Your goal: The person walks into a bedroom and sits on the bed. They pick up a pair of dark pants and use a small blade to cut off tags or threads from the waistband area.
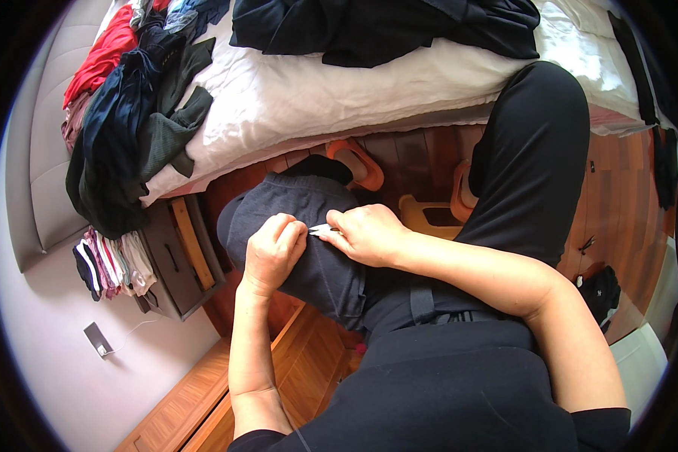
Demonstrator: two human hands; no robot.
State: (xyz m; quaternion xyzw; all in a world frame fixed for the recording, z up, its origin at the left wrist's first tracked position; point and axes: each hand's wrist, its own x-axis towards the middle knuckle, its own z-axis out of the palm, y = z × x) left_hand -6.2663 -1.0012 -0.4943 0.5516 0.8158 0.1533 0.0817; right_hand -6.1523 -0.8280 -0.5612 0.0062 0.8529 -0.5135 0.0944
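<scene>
A dark grey garment with a gathered waistband lies draped over my left thigh. Above it, my left hand has its fingers curled in a pinch. Whether a thread or a bit of cloth is between those fingers is hidden. My right hand grips a small white pointed tool, perhaps thread snips, between thumb and fingers. Its dark tip points left and meets or nearly meets my left fingertips. Most of the tool is covered by my right hand.
A bed stands in front, with a black garment and a clothes heap on it. Left are a nightstand and folded clothes. A yellow stool is between my legs; a wooden cabinet stands close behind left.
</scene>
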